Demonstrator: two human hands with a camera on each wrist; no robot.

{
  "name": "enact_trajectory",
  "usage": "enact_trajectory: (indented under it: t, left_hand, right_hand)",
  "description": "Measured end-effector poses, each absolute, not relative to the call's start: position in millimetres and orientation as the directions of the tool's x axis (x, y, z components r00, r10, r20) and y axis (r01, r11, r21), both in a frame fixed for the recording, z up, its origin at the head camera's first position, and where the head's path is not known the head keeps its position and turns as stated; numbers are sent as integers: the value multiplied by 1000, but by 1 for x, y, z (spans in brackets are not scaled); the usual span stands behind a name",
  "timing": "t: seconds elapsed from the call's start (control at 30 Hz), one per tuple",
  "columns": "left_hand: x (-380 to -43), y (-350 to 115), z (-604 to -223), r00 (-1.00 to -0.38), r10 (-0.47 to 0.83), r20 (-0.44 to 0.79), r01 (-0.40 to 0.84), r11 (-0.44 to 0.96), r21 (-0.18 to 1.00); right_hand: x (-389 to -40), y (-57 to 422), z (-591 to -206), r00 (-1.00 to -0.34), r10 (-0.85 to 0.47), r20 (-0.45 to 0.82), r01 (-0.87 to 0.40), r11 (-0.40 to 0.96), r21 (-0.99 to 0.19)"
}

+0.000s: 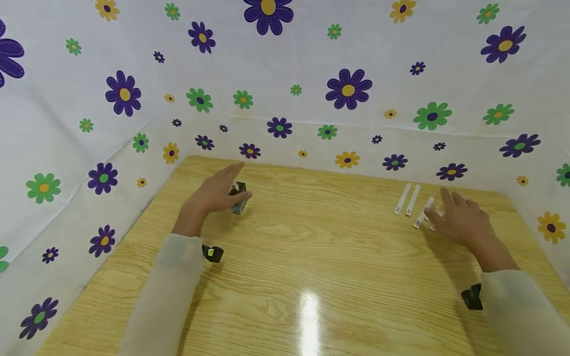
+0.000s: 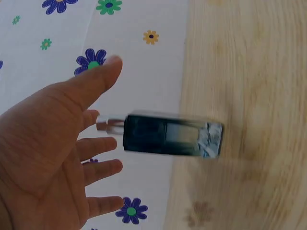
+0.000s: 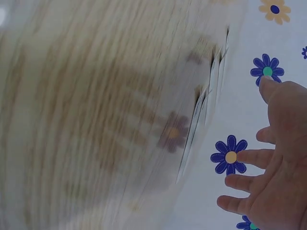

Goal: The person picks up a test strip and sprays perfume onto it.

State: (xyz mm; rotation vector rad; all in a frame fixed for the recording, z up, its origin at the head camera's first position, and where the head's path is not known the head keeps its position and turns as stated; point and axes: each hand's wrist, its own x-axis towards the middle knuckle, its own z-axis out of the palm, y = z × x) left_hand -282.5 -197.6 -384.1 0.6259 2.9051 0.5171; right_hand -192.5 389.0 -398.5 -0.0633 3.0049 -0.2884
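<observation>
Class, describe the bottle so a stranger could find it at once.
On the wooden table, look towards the far left corner. By the left hand is the bottle: dark, boxy, with a silvery top, unlike the flat white strips at right.

The person wears a plain off-white left sleeve (image 1: 160,291) and right sleeve (image 1: 521,311), both long. The small black left wrist piece (image 1: 216,255) bears a yellowish label (image 1: 211,252); the right wrist piece (image 1: 472,297) is black too. The left hand (image 1: 214,193) and right hand (image 1: 465,218) are bare.

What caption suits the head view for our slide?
Left hand near a dark glass bottle, right hand near white printed strips.
</observation>
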Motion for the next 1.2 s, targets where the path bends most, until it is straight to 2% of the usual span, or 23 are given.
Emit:
enact_trajectory:
  t: [0.2,0.57,1.0,1.2]
  left_hand:
    - [-280,-211,-390,-911,397,-110,312,839,446]
    - [-277,-220,-398,-914,375,-156,250,822,511]
    - [-279,-221,-407,-916,369,-158,222,795,564]
    - [-278,-220,-407,-920,356,-166,200,788,582]
  right_hand:
    - [-189,403,-403,-983,-60,-173,-21,975,-219]
    - [-185,411,-410,-972,-63,-227,14,945,-326]
    - [-176,394,-413,-959,169,-229,240,912,-331]
    - [-176,394,-416,-953,205,-224,272,904,-330]
